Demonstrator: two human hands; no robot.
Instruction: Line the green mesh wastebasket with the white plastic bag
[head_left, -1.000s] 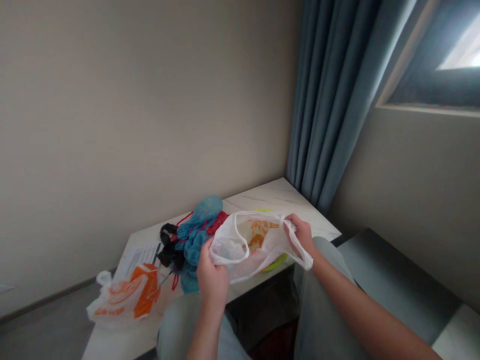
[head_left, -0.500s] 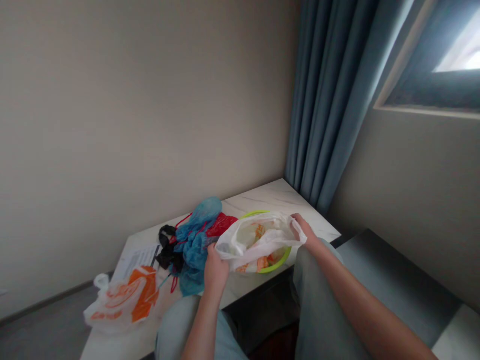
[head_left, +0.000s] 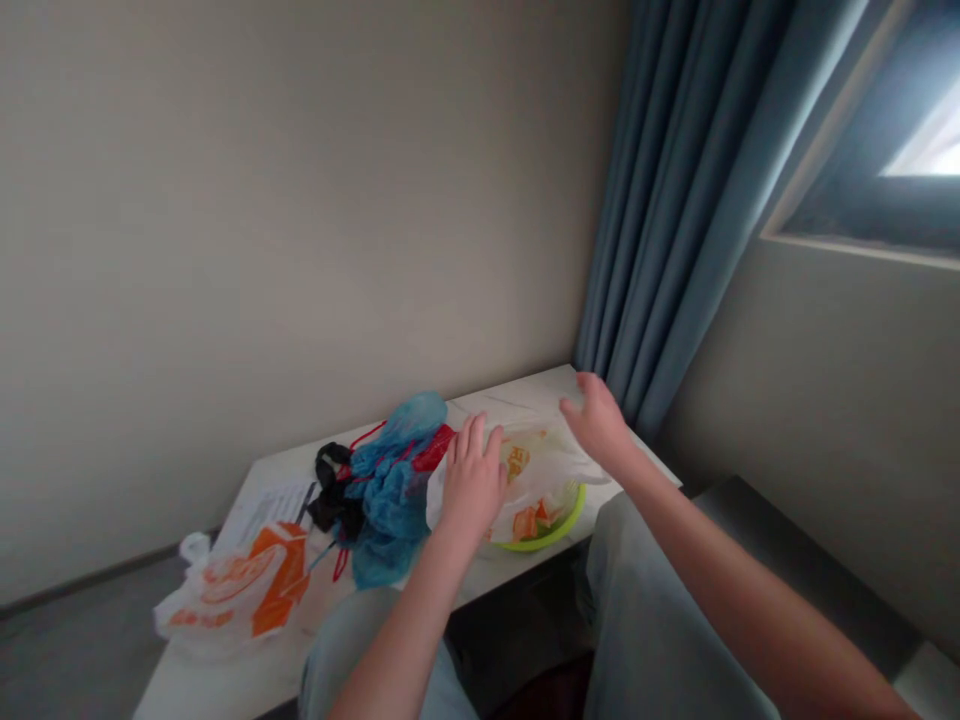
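Note:
A white plastic bag (head_left: 551,460) with orange print lies over a lime-green basket (head_left: 544,540), whose front rim shows below it. My left hand (head_left: 476,475) is over the bag's left part, fingers spread and pointing away from me; whether it touches the plastic I cannot tell. Above the bag's right side my right hand (head_left: 598,420) is raised, thumb and fingers apart, with nothing in it. More orange and white plastic shows through the basket's front. Just left of my left hand lies a heap of blue plastic bags (head_left: 394,490) with red drawstrings.
A red bag (head_left: 435,450) and a black bag (head_left: 335,500) lie in the heap. At the table's left are a printed sheet (head_left: 262,515) and a white-and-orange bag (head_left: 240,590). The white table (head_left: 540,387) meets the wall; a blue curtain (head_left: 667,220) hangs at right.
Both hands have let go of the white bag's edges. My left hand moved right and up over it; my right hand rose. The bag's mouth, held wide before, has dropped onto the basket.

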